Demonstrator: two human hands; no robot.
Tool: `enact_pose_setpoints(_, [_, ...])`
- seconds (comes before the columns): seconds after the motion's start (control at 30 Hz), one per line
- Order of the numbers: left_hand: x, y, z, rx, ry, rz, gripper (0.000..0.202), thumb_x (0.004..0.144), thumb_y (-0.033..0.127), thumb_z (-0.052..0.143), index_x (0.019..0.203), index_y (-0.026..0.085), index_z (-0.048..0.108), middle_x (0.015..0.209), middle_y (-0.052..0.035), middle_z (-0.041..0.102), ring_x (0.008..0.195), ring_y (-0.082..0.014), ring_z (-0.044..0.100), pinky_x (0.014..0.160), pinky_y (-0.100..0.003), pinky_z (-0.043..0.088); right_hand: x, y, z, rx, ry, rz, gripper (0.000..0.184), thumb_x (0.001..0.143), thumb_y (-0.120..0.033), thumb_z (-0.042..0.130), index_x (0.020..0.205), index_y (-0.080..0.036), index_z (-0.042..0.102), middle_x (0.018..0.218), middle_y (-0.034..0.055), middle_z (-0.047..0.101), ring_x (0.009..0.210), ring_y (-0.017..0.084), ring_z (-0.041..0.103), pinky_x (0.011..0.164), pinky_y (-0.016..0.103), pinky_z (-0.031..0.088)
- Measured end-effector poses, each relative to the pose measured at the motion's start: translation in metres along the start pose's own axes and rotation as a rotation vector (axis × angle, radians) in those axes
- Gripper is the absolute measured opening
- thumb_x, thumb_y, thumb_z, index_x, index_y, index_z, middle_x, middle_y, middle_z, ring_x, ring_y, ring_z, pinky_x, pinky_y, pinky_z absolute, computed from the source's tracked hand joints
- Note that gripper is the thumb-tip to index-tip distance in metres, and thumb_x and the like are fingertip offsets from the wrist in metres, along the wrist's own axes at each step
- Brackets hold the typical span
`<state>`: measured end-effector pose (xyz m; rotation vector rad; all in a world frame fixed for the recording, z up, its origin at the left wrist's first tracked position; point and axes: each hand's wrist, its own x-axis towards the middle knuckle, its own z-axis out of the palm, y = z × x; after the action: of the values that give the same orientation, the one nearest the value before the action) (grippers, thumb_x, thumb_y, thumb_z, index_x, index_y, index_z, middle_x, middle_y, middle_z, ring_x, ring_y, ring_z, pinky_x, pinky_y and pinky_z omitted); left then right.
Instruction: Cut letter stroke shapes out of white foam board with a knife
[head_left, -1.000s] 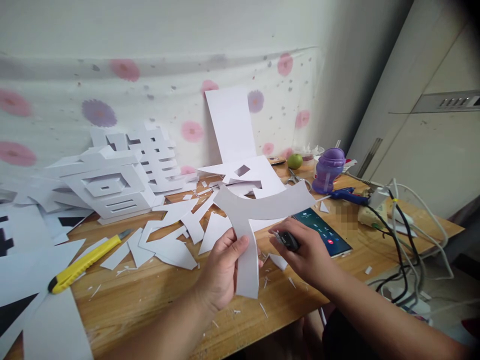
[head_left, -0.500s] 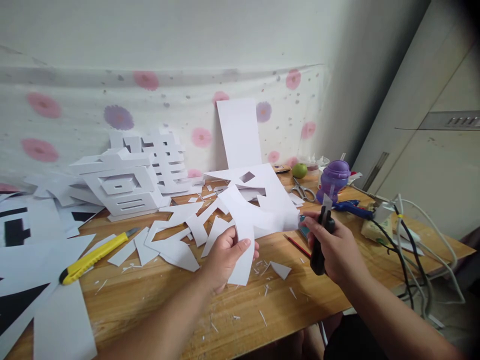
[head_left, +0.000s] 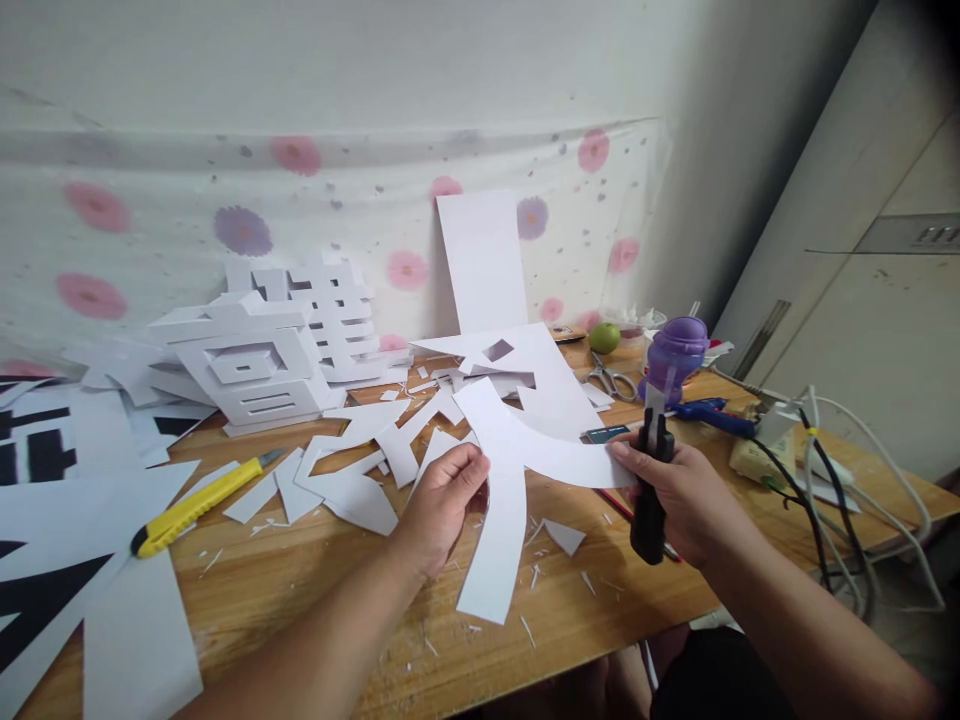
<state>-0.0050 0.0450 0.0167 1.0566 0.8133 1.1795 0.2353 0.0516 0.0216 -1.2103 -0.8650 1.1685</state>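
Observation:
Between my two hands a curved, branching white foam-board cutout (head_left: 501,500) is held above the table. My left hand (head_left: 446,500) pinches its left edge with thumb and fingers. In my right hand (head_left: 686,490) is a black utility knife (head_left: 649,500), blade out and pointing up. The thumb and fingers of that same hand also grip the right tip of the cutout. Below lie a small triangular offcut (head_left: 564,537) and thin slivers. A red pencil (head_left: 616,505) is partly hidden behind the cutout and the right hand.
A yellow utility knife (head_left: 202,508) lies left among white offcuts (head_left: 352,500) and black-printed sheets (head_left: 52,600). Layered white cutout characters (head_left: 255,370) lean at the back. Scissors (head_left: 611,378), a green fruit (head_left: 604,337), a purple bottle (head_left: 677,350) and cables (head_left: 832,500) are at right.
The cutout has turned and tilted more toward me, so its whole branching face shows. My right hand has moved slightly right and down with the knife; the left has moved little.

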Motion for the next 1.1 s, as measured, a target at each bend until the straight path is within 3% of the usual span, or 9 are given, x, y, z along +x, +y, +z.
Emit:
enact_pose_setpoints(0.5, [-0.004,0.004,0.002,-0.006,-0.004,0.062,0.037,0.075,0.048,0.075,0.069,0.017,0.056,0.059,0.0029,0.054,0.053,-0.0090,0.045,0.053,-0.021,0.035,0.000,0.008,0.003,0.033,-0.069,0.089,0.045,0.056,-0.042,0.086,0.083,-0.017,0.059,0.049,-0.0073,0.048,0.041,0.008,0.040,0.041,0.020,0.031])
enact_pose_setpoints(0.67, [-0.006,0.014,-0.008,-0.057,0.018,0.017,0.028,0.083,0.045,0.067,0.095,0.020,0.064,0.068,0.0012,0.064,0.054,-0.0122,0.057,0.053,-0.023,0.045,-0.013,0.013,0.025,-0.002,-0.117,0.104,0.041,0.060,-0.047,0.078,0.078,-0.017,0.057,0.045,-0.0083,0.044,0.039,0.007,0.037,0.040,0.021,0.029])
enact_pose_setpoints(0.77, [0.000,0.015,-0.018,-0.088,-0.210,-0.068,0.047,0.089,0.057,0.051,0.091,0.013,0.067,0.075,-0.0096,0.071,0.064,-0.0212,0.067,0.064,-0.032,0.054,-0.020,0.016,0.037,-0.040,-0.186,0.104,0.036,0.063,-0.047,0.073,0.075,-0.017,0.057,0.044,-0.0078,0.043,0.040,0.008,0.036,0.040,0.021,0.029])
enact_pose_setpoints(0.87, [0.004,0.014,-0.020,-0.190,-0.394,-0.131,0.056,0.090,0.062,0.043,0.106,0.013,0.065,0.081,-0.0136,0.074,0.055,-0.0215,0.068,0.050,-0.029,0.053,-0.021,0.013,0.040,-0.104,-0.225,0.100,0.031,0.066,-0.045,0.069,0.074,-0.018,0.056,0.043,-0.0078,0.043,0.039,0.008,0.037,0.040,0.022,0.031])
enact_pose_setpoints(0.97, [0.002,0.016,-0.014,-0.301,-0.349,-0.096,0.040,0.092,0.052,0.047,0.101,0.016,0.065,0.070,-0.0068,0.071,0.049,-0.0159,0.064,0.048,-0.024,0.051,-0.018,0.002,0.026,-0.214,-0.245,0.062,0.029,0.068,-0.043,0.065,0.079,-0.017,0.059,0.055,-0.0017,0.057,0.041,0.010,0.043,0.041,0.023,0.036])
enact_pose_setpoints(1.1, [-0.002,0.020,-0.008,-0.385,-0.248,-0.092,0.034,0.089,0.046,0.058,0.073,0.016,0.060,0.055,-0.0001,0.059,0.044,-0.0094,0.052,0.047,-0.021,0.049,-0.003,-0.016,-0.022,-0.473,-0.125,-0.085,0.034,0.072,-0.039,0.063,0.098,-0.017,0.063,0.079,0.0037,0.070,0.048,0.010,0.048,0.046,0.023,0.038])
